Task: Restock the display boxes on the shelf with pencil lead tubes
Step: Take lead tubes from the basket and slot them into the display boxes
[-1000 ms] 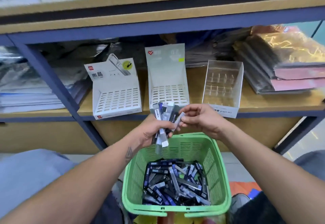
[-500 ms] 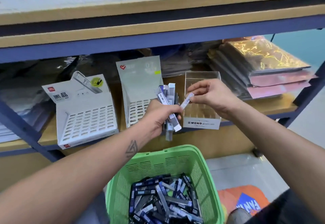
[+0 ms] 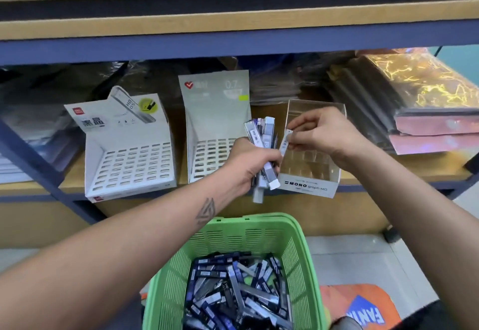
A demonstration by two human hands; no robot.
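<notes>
Restocking barely begun | left hand [image 3: 250, 163] grips a bundle of lead tubes [image 3: 261, 145] | right hand [image 3: 324, 132] pinches one tube [image 3: 284, 143] over the clear box [image 3: 309, 187] — all three display boxes look unfilled | basket [image 3: 305, 246] still full

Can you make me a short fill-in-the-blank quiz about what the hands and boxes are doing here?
1. The left hand grips a ____ of lead tubes.
2. The right hand pinches a single tube over the clear box printed with the word ____.
3. The loose tubes lie in a basket coloured ____.
4. The middle box is marked with the number ____.

Answers: bundle; MONO; green; 0.7
</notes>
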